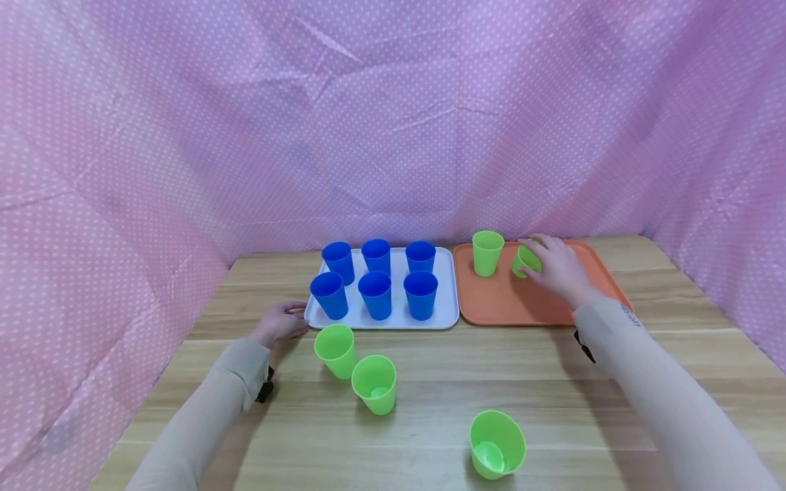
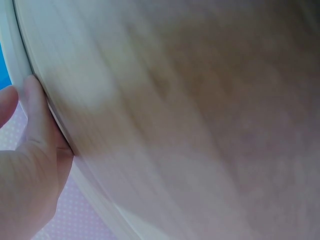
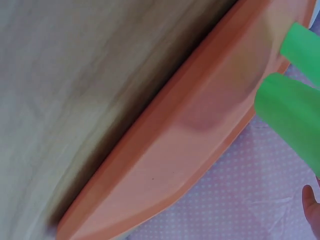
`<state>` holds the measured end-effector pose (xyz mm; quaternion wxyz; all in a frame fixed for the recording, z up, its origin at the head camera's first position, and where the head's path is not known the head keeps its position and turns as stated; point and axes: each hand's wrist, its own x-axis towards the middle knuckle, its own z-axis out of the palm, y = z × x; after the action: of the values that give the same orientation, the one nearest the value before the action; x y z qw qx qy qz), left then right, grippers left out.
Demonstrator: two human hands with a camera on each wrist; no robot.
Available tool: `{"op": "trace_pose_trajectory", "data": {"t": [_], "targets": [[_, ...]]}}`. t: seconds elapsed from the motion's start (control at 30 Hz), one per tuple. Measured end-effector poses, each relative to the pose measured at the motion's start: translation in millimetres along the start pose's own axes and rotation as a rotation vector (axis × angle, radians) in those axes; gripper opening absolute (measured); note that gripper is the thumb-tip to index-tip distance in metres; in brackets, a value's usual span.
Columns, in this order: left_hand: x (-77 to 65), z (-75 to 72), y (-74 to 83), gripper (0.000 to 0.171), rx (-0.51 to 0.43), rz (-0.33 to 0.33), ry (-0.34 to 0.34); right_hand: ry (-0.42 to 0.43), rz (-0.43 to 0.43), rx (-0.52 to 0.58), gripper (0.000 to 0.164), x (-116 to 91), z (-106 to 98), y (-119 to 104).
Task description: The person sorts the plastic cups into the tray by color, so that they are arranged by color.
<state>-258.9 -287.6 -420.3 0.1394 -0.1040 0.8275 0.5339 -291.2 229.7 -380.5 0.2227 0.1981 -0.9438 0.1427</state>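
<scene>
Light green, a cup (image 1: 525, 260) is held over the orange tray (image 1: 491, 303) by the right hand (image 1: 559, 269), its fingers clamped round the sides. Just beside it, 1 matching cup (image 1: 486, 259) is stood upright. The left edge of the white tray (image 1: 449, 296), loaded with 6 blue cups (image 1: 376, 303), is touched by the left hand's (image 1: 282, 326) extended fingers. 3 green cups (image 1: 383, 404) are spread across the wooden counter (image 1: 430, 372).

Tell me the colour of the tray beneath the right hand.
The tray is orange; the head view shows it best.

beige long sleeves (image 1: 202, 402), black wrist pieces (image 1: 265, 386), dark lettering (image 1: 630, 316) by right cuff (image 1: 597, 326)
</scene>
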Motion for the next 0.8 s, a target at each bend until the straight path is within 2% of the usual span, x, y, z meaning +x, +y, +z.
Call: {"op": "trace_pose_trajectory", "data": {"t": [0.3,0.53,0.8], "targets": [[-1.3,2.2,0.8,0.054,-0.008,-0.016,0.006,-0.012,-0.002,-0.035,0.056,2.4,4.9,13.4],[-2.5,-0.5,2.7,0.052,0.013,0.006,0.003,-0.047,-0.015,-0.041,0.057,7.2,1.3,12.7],[-1.5,-0.4,-0.8,0.054,-0.011,0.016,-0.006,-0.118,-0.002,-0.098,0.054,12.9,1.7,10.1]]}}
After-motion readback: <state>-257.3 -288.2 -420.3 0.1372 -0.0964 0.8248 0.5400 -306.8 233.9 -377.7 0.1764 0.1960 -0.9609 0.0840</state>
